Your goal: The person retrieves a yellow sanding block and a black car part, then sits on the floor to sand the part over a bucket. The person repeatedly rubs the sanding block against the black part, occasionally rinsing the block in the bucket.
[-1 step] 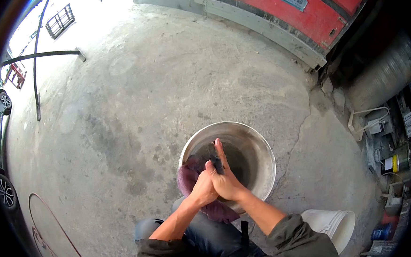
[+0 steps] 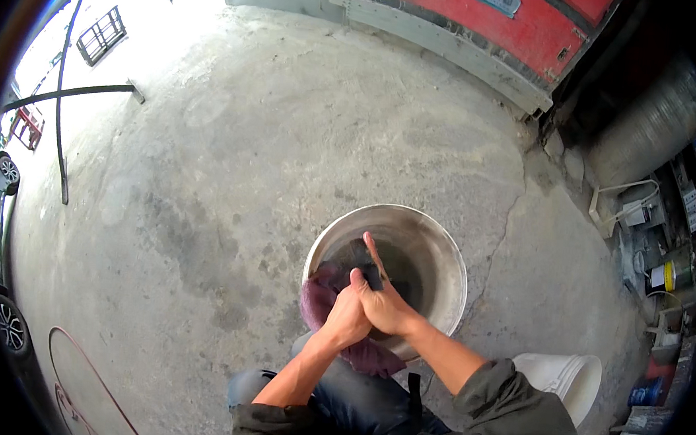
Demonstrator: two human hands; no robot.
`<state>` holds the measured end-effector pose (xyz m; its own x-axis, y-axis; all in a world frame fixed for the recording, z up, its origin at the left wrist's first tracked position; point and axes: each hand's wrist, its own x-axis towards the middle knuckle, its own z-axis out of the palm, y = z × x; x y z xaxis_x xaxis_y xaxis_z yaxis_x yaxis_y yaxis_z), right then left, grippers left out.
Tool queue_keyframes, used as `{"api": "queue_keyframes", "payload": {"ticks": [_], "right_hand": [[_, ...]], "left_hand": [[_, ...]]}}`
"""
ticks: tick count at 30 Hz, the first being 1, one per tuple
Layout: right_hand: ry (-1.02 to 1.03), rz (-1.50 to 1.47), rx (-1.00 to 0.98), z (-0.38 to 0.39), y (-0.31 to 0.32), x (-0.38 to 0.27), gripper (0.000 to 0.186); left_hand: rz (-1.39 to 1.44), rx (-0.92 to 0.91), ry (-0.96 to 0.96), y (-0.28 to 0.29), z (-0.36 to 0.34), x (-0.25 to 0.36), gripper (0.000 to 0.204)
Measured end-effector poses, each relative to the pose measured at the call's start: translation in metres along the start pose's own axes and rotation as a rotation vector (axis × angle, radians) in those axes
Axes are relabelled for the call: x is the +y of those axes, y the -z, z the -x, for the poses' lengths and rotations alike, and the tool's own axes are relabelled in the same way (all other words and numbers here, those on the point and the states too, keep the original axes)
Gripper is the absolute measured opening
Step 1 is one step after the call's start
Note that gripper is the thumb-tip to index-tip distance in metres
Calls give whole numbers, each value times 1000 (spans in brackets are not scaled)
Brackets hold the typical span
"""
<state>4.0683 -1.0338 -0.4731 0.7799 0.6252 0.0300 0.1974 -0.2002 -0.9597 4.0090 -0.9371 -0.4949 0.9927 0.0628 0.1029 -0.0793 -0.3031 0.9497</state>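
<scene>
Both my hands are pressed together over a round metal basin (image 2: pixel 441 295) on the floor. A small dark grey piece (image 2: pixel 371 276), its kind unclear, sits between them. My left hand (image 2: pixel 346 317) is closed around it, with the thumb pressing against its near edge. From the other side my right hand (image 2: pixel 389 308) grips it, with a finger stretched up along it. A purple cloth (image 2: pixel 319 302) hangs over the basin's left and near rim, beneath my hands. Dark liquid seems to lie in the basin's bottom.
A white bucket (image 2: pixel 553 374) lies tilted to the right of my knees. Cans and tools crowd the right wall, among them a yellow-labelled can (image 2: pixel 667 277). A red cabinet (image 2: pixel 487 27) stands ahead. At left are a thin hose (image 2: pixel 88 357), a car wheel (image 2: pixel 8 324) and a metal stand (image 2: pixel 73 89).
The dark piece has shifted slightly between my hands, and a grey blur shows beside the raised finger. My arms, the basin and the cloth stay nearly in place.
</scene>
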Motion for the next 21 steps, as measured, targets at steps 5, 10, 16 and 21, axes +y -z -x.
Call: {"api": "queue_keyframes", "payload": {"ticks": [5, 10, 16, 21], "right_hand": [[-585, -194, -92, -37, 50, 25, 84], [-240, -201, 88, -41, 61, 18, 67], [171, 390, -23, -37, 71, -15, 67], [181, 659, -261, -12, 44, -6, 77]], "left_hand": [[250, -56, 217, 2, -1, 36, 52], [755, -34, 358, 11, -6, 39, 39], [753, -21, 399, 19, -6, 38, 27], [469, -54, 416, -5, -6, 8, 35]]}}
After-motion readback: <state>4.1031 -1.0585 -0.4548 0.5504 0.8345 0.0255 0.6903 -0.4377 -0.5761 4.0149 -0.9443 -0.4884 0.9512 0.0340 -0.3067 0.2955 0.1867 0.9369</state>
